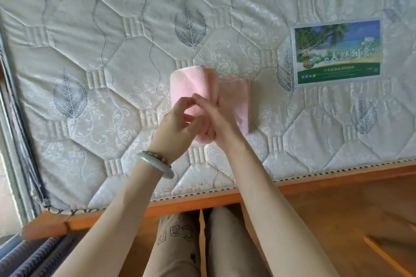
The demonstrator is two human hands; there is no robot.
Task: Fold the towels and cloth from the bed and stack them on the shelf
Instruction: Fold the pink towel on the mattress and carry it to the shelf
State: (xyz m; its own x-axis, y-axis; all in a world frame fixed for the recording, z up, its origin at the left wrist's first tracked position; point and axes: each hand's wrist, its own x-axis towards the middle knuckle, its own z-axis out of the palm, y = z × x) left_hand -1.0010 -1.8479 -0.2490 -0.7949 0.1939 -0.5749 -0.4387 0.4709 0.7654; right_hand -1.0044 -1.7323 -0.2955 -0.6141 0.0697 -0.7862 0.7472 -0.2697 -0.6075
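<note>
A small pink towel (191, 84) is held over the quilted mattress (112, 74), doubled over with its fold at the far end. A second flap of it (235, 99) lies to the right, touching the mattress. My left hand (177, 126), with a jade bangle and a bead bracelet on the wrist, pinches the near left part of the towel. My right hand (216, 121) grips the towel's near middle, fingers curled into the cloth. The towel's near edge is hidden behind both hands.
A printed label (336, 51) with a beach picture is sewn on the mattress at the right. The orange wooden bed frame (202, 201) runs along the near edge. A wooden floor (337, 220) lies at the lower right. My legs (202, 243) stand below.
</note>
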